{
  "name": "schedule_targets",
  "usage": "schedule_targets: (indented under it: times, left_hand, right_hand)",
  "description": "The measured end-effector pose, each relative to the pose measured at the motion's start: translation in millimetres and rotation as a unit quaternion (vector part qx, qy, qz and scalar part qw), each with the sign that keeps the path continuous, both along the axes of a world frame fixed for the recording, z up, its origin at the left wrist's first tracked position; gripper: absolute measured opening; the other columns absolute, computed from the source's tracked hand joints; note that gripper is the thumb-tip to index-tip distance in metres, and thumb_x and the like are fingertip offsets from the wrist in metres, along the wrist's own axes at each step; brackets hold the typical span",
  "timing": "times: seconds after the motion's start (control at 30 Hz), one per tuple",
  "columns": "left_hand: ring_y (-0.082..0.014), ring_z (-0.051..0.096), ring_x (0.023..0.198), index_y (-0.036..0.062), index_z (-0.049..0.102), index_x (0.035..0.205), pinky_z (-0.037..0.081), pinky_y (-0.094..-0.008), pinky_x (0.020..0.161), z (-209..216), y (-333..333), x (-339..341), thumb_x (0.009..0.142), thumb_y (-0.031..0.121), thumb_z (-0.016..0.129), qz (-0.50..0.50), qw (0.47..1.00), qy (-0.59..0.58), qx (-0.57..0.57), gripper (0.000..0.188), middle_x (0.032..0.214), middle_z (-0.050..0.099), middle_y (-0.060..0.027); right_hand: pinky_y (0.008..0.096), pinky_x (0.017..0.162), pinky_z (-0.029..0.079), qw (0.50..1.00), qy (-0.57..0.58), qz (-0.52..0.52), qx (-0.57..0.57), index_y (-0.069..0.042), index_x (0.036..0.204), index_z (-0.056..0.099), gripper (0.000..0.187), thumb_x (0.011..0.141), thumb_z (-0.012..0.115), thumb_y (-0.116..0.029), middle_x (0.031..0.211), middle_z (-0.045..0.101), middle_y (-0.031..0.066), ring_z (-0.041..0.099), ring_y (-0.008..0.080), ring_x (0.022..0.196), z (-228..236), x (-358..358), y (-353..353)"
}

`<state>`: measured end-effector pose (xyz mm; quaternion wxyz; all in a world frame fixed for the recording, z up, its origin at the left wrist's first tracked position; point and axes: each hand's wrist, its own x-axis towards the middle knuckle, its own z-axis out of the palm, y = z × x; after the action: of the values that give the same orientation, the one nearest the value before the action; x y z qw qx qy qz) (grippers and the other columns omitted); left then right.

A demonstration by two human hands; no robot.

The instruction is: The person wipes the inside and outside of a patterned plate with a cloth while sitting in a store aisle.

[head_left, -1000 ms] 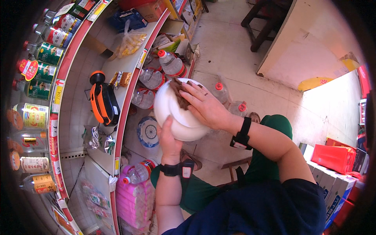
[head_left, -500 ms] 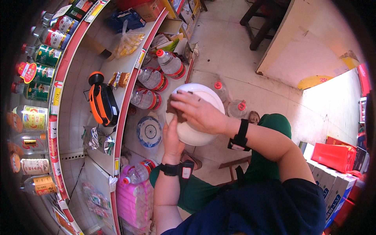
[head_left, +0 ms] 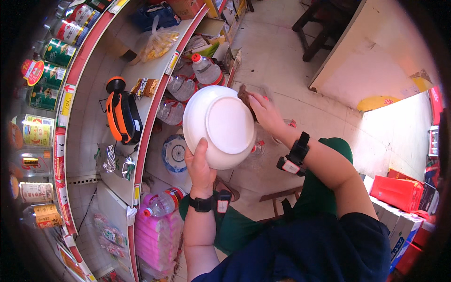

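A white round dish [head_left: 229, 126] is held up in front of me with its underside and foot ring facing me. My left hand [head_left: 200, 165] grips its near-left rim, the thumb lying on the underside and the other fingers hidden beneath. At the dish's far-right edge, my right hand [head_left: 268, 116] pinches a brown cloth [head_left: 244, 97] against the rim. Below and left of the dish, a blue-and-white patterned plate [head_left: 175, 154] lies on the floor beside the shelf.
Large clear bottles with red caps [head_left: 206, 70] stand along the shelf foot. More bottles [head_left: 257, 148] are partly behind the dish. An orange-and-black lamp-like device [head_left: 123, 117] sits on the left shelf. Pink wrapped packs [head_left: 159, 239] lie lower left; red and white boxes [head_left: 397, 190] are at right.
My right hand and the cloth have moved from the dish's left part across to its far-right edge. The dish has tilted and shifted slightly left, baring its underside.
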<state>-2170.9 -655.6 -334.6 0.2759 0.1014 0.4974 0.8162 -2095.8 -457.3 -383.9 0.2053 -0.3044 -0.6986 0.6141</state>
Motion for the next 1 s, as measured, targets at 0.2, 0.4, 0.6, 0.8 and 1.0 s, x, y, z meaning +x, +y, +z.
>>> schedule_targets:
  times: [0.2,0.4,0.6,0.8,1.0]
  left_hand:
    - [-0.0172,0.063,0.101,-0.0006,0.056,0.123,0.051,-0.0314,0.085,-1.2,-10.9,8.1,0.092,0.016,0.060,0.001,0.991,0.119,-0.068,0.035,0.116,0.064,-0.0103]
    - [-0.0161,0.065,0.091,0.0004,0.065,0.109,0.050,-0.0292,0.080,6.0,-10.3,20.4,0.089,0.012,0.065,-0.051,0.939,0.311,-0.138,0.023,0.102,0.067,-0.0092]
    - [-0.0225,0.066,0.090,-0.0001,0.061,0.115,0.051,-0.0322,0.078,16.3,-39.0,28.5,0.086,0.013,0.068,-0.027,0.862,0.476,-0.173,0.033,0.104,0.065,-0.0158]
    - [-0.0319,0.062,0.108,0.0001,0.061,0.120,0.050,-0.0362,0.090,56.4,-117.2,45.6,0.085,0.012,0.065,-0.041,0.791,0.560,-0.242,0.037,0.122,0.061,-0.0170]
    - [-0.0311,0.065,0.102,0.0037,0.064,0.114,0.053,-0.0368,0.086,112.9,-222.3,54.6,0.086,0.016,0.066,0.125,0.641,0.636,-0.411,0.031,0.121,0.062,-0.0130]
  right_hand:
    - [0.0350,0.095,0.046,0.958,0.008,0.052,-0.282,-0.002,0.128,0.052,0.041,0.101,0.040,-0.031,0.124,0.058,0.0128,0.058,0.0207,0.109,-4.8,3.5,-39.9]
    - [0.0421,0.084,0.054,0.825,0.024,0.128,-0.551,-0.005,0.120,0.056,0.036,0.100,0.043,-0.033,0.109,0.062,0.0084,0.062,0.0231,0.097,16.6,24.3,-83.1]
    - [0.0383,0.082,0.055,0.813,-0.002,0.332,-0.478,-0.003,0.124,0.054,0.039,0.100,0.041,-0.032,0.113,0.064,0.0126,0.066,0.0260,0.098,52.3,53.9,-78.3]
    - [0.0375,0.075,0.057,0.853,0.034,0.287,-0.434,-0.001,0.131,0.046,0.044,0.100,0.041,-0.032,0.120,0.061,0.0163,0.067,0.0294,0.096,39.4,81.4,-50.9]
    - [0.0345,0.076,0.056,0.879,0.036,0.301,-0.368,-0.003,0.132,0.045,0.046,0.101,0.041,-0.036,0.120,0.061,0.0137,0.067,0.0253,0.093,51.1,95.0,-54.2]
